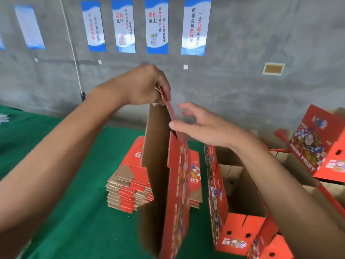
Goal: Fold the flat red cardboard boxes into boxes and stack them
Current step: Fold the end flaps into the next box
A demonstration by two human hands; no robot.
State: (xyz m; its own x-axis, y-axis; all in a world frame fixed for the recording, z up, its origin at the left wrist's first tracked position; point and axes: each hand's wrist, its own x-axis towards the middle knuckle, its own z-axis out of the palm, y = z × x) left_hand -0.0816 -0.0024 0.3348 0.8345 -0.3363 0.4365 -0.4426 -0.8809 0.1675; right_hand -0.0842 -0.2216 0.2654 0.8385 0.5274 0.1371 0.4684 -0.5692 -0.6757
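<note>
Between both hands, the flat box (175, 184) stands upright for opening: left hand (147, 86) fingers pinch its top flap, right hand (201, 124) fingers spread loosely against its edge.

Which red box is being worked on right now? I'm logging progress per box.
The flat red box standing on edge in the middle: the left hand pinches its top while the right hand touches its upper edge. The flat stack and the folded boxes lie untouched.
</note>
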